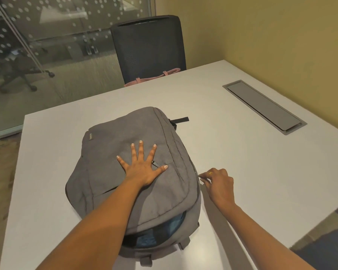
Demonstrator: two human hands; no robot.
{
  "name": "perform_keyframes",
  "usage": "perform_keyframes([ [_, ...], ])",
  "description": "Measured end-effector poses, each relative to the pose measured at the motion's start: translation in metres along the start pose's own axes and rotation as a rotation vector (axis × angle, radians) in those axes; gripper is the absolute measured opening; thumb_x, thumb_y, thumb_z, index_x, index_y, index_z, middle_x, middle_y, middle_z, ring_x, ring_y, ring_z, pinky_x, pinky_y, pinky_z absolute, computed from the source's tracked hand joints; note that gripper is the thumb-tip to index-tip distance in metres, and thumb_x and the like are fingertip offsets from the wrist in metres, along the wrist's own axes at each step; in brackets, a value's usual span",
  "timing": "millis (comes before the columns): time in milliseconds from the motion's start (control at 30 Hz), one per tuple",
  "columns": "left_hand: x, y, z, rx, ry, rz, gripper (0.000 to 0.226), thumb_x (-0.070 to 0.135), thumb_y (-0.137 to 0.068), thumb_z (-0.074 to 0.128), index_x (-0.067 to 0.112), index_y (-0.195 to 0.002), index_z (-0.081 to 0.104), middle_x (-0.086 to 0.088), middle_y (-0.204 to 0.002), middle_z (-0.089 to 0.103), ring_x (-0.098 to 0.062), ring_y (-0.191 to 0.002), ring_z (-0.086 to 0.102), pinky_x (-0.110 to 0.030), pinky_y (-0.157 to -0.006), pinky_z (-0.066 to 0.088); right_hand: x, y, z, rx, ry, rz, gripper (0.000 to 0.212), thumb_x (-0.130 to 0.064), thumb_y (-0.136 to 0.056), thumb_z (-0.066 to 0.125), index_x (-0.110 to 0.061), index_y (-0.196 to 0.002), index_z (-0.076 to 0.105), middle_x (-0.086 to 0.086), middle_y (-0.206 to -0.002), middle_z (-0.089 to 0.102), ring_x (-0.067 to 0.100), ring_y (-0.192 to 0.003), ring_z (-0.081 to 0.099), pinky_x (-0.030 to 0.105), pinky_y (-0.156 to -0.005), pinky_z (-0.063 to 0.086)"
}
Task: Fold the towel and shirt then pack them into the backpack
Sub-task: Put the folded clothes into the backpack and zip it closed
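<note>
1. At the far left of my feed is a glass wall (47, 45) with a dotted film on it; an office chair shows dimly behind it.
2. The white table (232, 145) fills most of my view, with its left edge over a wood-look floor.
3. The grey backpack (105, 152) lies flat on the table, front face up, just left of centre. A small label (91, 137) is at its far left corner and its top end points toward me.
4. My left hand (141, 168) lies palm down on the front panel, fingers straight and spread wide. It presses the fabric and grips nothing. A small puller (155, 163) lies between its thumb and forefinger.
5. At the near end the main zip gapes, and blue cloth (148, 238) shows inside the backpack. I cannot tell whether it is the towel or the shirt.
6. Beyond the table stands a black mesh chair (148, 47), with a pink bag (154, 77) on its seat just past the table edge.
7. My right hand (219, 184) is at the right side of the backpack, fingers curled. Thumb and forefinger pinch the zip tab (200, 177) on the side seam. There is a ring (210, 173) on one finger.
8. Farther right, a grey hatch (263, 106) is set flush in the tabletop, well apart from the backpack.
9. A yellow wall (281, 36) closes off the right side.
</note>
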State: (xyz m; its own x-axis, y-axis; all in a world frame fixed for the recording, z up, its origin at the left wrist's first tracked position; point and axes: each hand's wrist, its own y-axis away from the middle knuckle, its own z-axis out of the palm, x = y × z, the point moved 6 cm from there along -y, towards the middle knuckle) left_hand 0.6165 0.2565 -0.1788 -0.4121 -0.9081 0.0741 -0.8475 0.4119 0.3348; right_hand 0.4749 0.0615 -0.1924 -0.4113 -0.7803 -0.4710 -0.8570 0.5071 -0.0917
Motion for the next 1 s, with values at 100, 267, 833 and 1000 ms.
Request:
perform_keyframes([
  [100, 0.001, 0.001, -0.001, -0.008, -0.007, -0.002, 0.084, 0.08, -0.078, 0.017, 0.041, -0.141, -0.022, -0.004, -0.15, -0.034, -0.03, -0.138, -0.03, -0.072, -0.099, -0.012, 0.001, 0.023, -0.006, 0.0, -0.022, 0.035, 0.013, -0.017, -0.085, 0.066, -0.021, -0.094, 0.074, -0.004, -0.089, 0.069, 0.022, -0.09, 0.054, 0.028, -0.07, 0.027],
  [267, 0.001, 0.004, -0.006, -0.022, -0.02, -0.006, 0.084, 0.079, -0.079, 0.018, 0.04, -0.142, -0.02, -0.005, -0.151, -0.033, -0.031, -0.139, -0.028, -0.072, -0.101, -0.008, 0.003, 0.064, -0.01, 0.001, -0.022, 0.036, 0.011, -0.013, -0.079, 0.073, -0.02, -0.087, 0.075, -0.004, -0.08, 0.068, 0.024, -0.083, 0.057, 0.029, -0.066, 0.03],
  [833, 0.038, 0.105, -0.012, 0.28, 0.551, -0.048, 0.03, 0.042, -0.091, 0.052, 0.017, -0.078, 0.062, -0.004, -0.087, 0.063, -0.024, -0.095, 0.058, -0.029, -0.067, 0.042, -0.031, 0.129, -0.021, -0.14, -0.239, 0.09, 0.018, -0.03, -0.09, 0.057, -0.023, -0.097, 0.073, -0.007, -0.094, 0.071, 0.01, -0.085, 0.059, 0.021, -0.066, 0.036],
  [1000, 0.066, 0.148, 0.028, -0.045, 0.718, -0.071, 0.047, 0.047, -0.09, 0.051, 0.014, -0.059, 0.066, 0.001, -0.051, 0.06, -0.014, -0.046, 0.054, -0.026, -0.059, 0.047, -0.027, 0.133, -0.025, -0.1, -0.375, 0.199, 0.015, -0.027, -0.085, 0.065, -0.017, -0.092, 0.073, -0.003, -0.087, 0.072, 0.006, -0.077, 0.059, 0.005, -0.058, 0.034],
])
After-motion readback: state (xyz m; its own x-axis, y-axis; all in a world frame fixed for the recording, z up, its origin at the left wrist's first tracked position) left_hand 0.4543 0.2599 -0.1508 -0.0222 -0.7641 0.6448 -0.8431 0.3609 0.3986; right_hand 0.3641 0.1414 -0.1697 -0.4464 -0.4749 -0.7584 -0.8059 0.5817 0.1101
